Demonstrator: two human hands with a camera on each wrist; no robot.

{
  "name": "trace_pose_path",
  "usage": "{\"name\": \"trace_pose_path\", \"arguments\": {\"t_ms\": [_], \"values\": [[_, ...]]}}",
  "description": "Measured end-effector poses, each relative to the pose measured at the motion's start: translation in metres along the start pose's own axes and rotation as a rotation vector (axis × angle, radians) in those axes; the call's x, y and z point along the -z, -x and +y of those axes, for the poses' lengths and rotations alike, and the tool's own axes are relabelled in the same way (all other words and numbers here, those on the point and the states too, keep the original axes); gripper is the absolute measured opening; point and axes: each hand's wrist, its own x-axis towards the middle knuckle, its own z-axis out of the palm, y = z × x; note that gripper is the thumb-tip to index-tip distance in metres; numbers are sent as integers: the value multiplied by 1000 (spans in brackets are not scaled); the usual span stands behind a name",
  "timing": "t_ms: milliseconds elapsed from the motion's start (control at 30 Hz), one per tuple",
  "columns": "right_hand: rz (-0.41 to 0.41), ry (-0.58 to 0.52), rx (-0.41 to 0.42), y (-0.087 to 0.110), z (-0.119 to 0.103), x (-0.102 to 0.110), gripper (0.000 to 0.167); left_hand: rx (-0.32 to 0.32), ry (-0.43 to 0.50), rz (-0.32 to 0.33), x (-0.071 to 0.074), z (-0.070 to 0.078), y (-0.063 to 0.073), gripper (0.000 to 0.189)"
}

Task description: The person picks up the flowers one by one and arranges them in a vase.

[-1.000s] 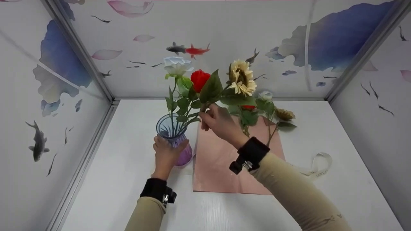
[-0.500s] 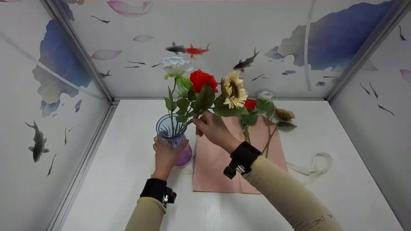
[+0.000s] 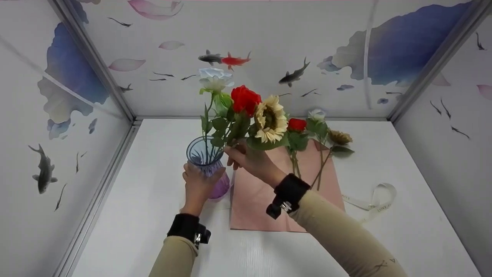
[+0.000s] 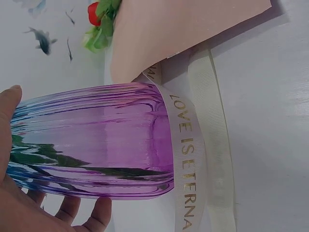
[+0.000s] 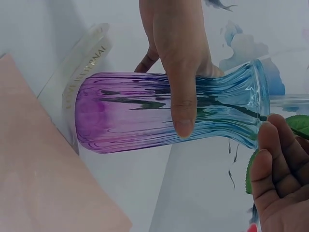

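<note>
Sunflower (image 3: 271, 119) has shifted toward 7 o'clock with the right hand (image 3: 251, 159), nearing the vase (image 3: 220, 188).
Head: right fingers pinch its stem just off the mouth at 3 o'clock; its leaves could snag the red rose (image 3: 246, 100). Left wrist: the left hand (image 4: 29, 212) wraps the vase; ribbon (image 4: 186, 164) at the base, toward 3 o'clock, might catch if it slides. Right wrist: fingertips beside the mouth; a misaimed push could tip it.

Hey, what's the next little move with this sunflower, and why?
Probably tip the sunflower more upright and ease it down into the vase: its bloom leans out to the right, the right hand holds it close by, and the left hand grips the vase.
</note>
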Motion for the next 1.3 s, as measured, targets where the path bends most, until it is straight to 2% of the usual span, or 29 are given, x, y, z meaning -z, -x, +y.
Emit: {"name": "trace_pose_path", "arguments": {"t_ms": [67,267,433,567,767,833,967,1067,1167,1233,1300], "values": [[14,-28,36,1,-5,1,18,0,-6,1,0,-1,0,115],[128,-93,4,7,-27,6,17,-3,-10,5,0,-1,0,115],[261,-180,-48,8,-26,9,10,-3,-6,9,2,0,1,115],[314,-222,-57,7,-15,12,13,0,-10,7,2,0,2,115],[309,-290,-42,4,-9,13,17,12,-6,-1,2,1,1,116],[302,-302,-20,3,-9,11,33,14,-5,-3,2,1,1,116],[293,-230,-36,2,-7,8,57,18,-2,-11,3,2,1,117],[282,-159,-45,0,-5,6,54,17,10,-10,2,2,1,117],[280,-158,-26,-1,-2,7,68,14,19,-7,2,2,1,116],[277,-163,-31,-3,-1,8,55,14,16,-7,2,2,1,117],[263,-164,-76,-5,-1,10,36,12,12,-6,2,1,1,116]]}}
